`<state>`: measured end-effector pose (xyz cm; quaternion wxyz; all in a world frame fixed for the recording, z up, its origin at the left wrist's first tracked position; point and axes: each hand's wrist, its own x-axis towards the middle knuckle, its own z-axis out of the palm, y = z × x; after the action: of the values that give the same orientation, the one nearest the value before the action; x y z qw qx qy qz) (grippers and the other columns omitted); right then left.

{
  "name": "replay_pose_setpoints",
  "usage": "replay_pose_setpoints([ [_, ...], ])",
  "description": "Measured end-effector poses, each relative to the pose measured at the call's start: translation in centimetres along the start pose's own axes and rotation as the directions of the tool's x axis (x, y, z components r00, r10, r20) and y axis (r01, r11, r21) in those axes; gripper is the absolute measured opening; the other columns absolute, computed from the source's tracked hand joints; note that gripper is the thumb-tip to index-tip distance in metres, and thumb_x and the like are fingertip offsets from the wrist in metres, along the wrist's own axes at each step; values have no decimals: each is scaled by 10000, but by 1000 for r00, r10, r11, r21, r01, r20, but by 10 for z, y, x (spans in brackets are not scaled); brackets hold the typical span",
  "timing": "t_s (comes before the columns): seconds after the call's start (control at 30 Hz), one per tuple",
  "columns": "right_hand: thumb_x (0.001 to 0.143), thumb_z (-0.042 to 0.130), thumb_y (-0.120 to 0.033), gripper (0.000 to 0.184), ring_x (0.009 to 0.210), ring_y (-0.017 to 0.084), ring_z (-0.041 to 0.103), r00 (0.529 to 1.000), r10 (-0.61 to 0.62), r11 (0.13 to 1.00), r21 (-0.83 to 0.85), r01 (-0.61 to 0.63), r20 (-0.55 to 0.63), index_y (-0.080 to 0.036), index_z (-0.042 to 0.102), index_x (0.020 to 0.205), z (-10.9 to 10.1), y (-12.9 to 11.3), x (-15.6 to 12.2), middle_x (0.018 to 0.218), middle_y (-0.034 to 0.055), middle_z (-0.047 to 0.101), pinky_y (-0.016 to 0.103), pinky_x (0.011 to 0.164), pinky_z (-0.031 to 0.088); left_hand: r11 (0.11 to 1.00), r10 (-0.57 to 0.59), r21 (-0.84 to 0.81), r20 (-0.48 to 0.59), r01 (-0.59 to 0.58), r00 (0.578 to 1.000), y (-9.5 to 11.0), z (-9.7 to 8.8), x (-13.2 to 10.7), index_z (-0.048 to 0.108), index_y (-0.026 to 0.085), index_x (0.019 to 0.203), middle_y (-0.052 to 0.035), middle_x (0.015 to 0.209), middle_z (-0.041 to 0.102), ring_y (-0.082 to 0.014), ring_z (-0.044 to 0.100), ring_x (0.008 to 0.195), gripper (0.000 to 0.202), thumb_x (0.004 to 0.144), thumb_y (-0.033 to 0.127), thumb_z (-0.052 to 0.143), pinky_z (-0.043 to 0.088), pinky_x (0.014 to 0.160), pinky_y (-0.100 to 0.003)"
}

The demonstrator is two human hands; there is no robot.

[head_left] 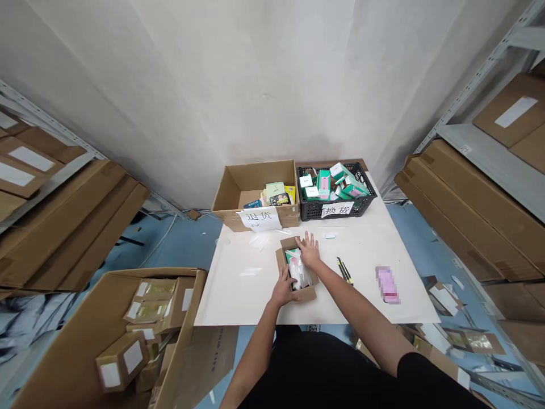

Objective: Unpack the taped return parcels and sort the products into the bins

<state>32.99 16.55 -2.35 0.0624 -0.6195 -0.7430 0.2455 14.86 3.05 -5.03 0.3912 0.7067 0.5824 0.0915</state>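
A small open cardboard box [310, 293] lies near the front middle of the white table, its flaps folded outward. Inside it are a green-and-white carton [291, 255] and something in clear plastic wrap [301, 275]. My left hand [283, 288] grips the box's near left side, its fingers reaching over the edge beside the wrap. With fingers spread, my right hand [309, 251] rests at the far right edge and flap of the same box. The wrapped item's underside is hidden.
Behind stand a cardboard bin [230, 218] of booklets and small packs and a black crate [313, 211] of green-and-white cartons. Cutter knives [344, 271] and a pixelated pink object [387, 284] lie right. A large carton [196, 295] of parcels stands left; shelves flank both sides.
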Motion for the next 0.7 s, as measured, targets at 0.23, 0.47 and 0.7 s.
replay_pose_setpoints([
  [0.23, 887, 633, -156, 724, 1616, 413, 29, 974, 202, 979, -20, -201, 99, -327, 492, 1576, -10, 3, 27, 1771, 81, 139, 607, 1231, 199, 999, -22, -29, -97, 19, 995, 8, 20, 4, 773, 208, 832, 2, 1770, 166, -356, 9, 1641, 143, 728, 190, 869, 340, 1266, -537],
  [0.47, 854, 660, -157, 825, 1620, 424, -36, 980, 178, 984, 11, -177, -85, -256, 397, 1630, -18, 13, -6, 1776, 122, 54, 648, 1258, 117, 1000, 13, 24, -92, -11, 996, 8, 18, 11, 783, 218, 808, 6, 1736, 287, -347, 21, 1642, 103, 756, 137, 817, 281, 1293, -532],
  [0.7, 943, 460, -159, 544, 1539, 260, 368, 943, -106, 981, 122, 151, -315, -170, 605, 1468, 25, -16, -41, 1659, 113, 411, 413, 1245, 364, 987, 113, 137, -182, -89, 977, 3, 19, 7, 797, 206, 825, -34, 1697, 375, -380, 159, 1620, 118, 781, 102, 765, 360, 1242, -543],
])
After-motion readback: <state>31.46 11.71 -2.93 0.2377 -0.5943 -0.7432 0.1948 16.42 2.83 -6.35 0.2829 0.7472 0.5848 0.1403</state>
